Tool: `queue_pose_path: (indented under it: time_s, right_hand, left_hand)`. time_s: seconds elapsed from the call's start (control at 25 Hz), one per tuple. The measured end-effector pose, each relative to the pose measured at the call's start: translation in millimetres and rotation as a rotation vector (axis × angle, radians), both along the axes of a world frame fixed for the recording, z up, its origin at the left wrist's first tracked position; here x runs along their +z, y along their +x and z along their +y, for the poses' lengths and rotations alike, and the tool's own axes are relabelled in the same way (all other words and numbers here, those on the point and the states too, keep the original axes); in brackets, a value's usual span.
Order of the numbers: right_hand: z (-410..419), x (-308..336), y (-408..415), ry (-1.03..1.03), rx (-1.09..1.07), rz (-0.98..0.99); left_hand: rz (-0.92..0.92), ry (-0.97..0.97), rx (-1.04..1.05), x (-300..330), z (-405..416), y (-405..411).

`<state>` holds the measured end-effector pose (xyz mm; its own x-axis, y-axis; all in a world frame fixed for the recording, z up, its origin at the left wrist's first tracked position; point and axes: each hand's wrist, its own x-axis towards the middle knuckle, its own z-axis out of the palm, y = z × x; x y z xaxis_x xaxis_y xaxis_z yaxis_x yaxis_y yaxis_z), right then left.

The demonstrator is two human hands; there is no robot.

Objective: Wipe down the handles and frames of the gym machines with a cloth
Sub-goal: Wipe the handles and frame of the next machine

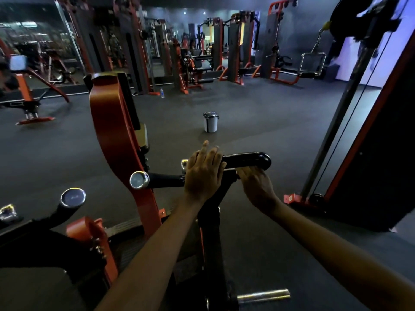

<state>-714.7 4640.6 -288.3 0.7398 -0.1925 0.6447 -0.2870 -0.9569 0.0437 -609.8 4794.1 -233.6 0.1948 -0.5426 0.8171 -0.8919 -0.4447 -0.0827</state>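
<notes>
**At the near machine's handle: both hands on the black grip**

In the near centre of the gym floor, the person's left hand (203, 170) lies over the black handle (247, 160) of an orange-framed machine (112, 131), fingers draped across the top of the bar, loosely curved rather than clenched. The right hand (254, 182) reaches in from the right and touches the underside of the same handle; whether its fingers curl round the bar or hold anything cannot be told. No cloth is visible in either hand; if one is there, it is hidden under the palms.

The handle looks rigid, fixed to the frame, and glossy, so it is probably smooth and a little slippery; it should take firm wiping pressure without moving much. A cloth, being soft, would best wrap round the bar and slide along its length toward the rounded right end. A lidded white bucket (210, 122) stands on the floor farther off.
</notes>
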Motion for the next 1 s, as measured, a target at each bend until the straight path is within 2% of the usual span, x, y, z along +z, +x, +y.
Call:
queue_pose_path:
  time_s: [0.04,0.08,0.12,0.24,0.32,0.44,0.56,0.68,0.76,0.84,1.0]
  right_hand:
    - [0,9,5,0.000,-0.045,0.102]
    - [1,18,5,0.098,-0.081,0.190]
    - [1,19,8,0.150,-0.160,0.205]
    - [16,-1,20,0.321,-0.201,0.165]
    - [26,-19,18,0.322,-0.207,0.082]
    - [19,-30,-6,0.379,-0.028,0.056]
    - [12,-13,-37,0.635,0.065,-0.013]
    - [9,23,-58,0.847,-0.045,-0.066]
    - [1,49,-70,0.964,-0.161,-0.112]
    - [-6,70,-83,0.923,-0.172,-0.217]
    - [-27,97,-107,0.590,-0.227,-0.251]
  left_hand:
    - [0.003,0.003,0.004,1,0,0]
    - [0.003,0.005,0.002,0,1,-1]
    - [0.003,0.010,-0.005,0,1,-2]
    - [0.006,0.012,-0.001,0,2,-3]
    - [0.019,0.024,-0.003,2,3,-3]
    - [0.066,0.052,0.002,2,4,-5]
    - [0.127,0.097,-0.003,8,5,-8]
    - [0.239,0.107,0.037,19,6,-19]
    - [0.392,0.101,0.062,33,1,-29]
    - [0.514,0.127,0.023,47,-15,-39]
    - [0.454,0.186,-0.110,63,-64,-63]
